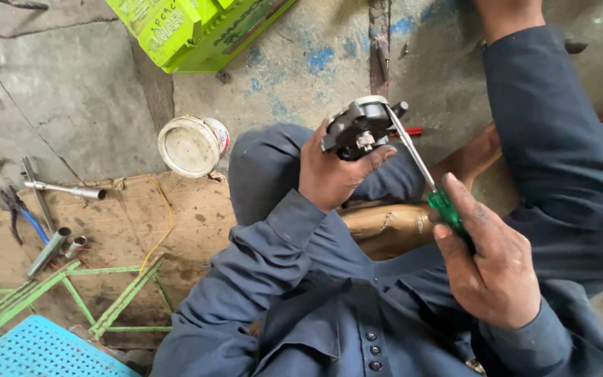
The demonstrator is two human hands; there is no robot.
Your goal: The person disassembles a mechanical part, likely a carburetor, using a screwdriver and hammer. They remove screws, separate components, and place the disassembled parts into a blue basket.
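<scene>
Person seated on the floor, knees up, work held over the lap. Left hand (329, 174) wraps a small black-and-grey mechanical part (361, 127) from below, fingers closed firmly round its body, thumb pressed on the near face; held raised and tilted toward the eyes, apparently so the small metal fitting on its face stays visible. Right hand (493, 269) closed tight round the green handle of a screwdriver (420, 167); shaft runs up and left, tip touching the top right edge of the part, near a red piece behind it. Long reach of the shaft keeps the right hand well clear of the part. On the floor to the left: white round tin (193, 145) on its side at the cardboard sheet (176, 216) edge; socket wrench (64, 188), blue-handled pliers (19, 209), green metal frame (71, 293), blue plastic stool (36, 349).
</scene>
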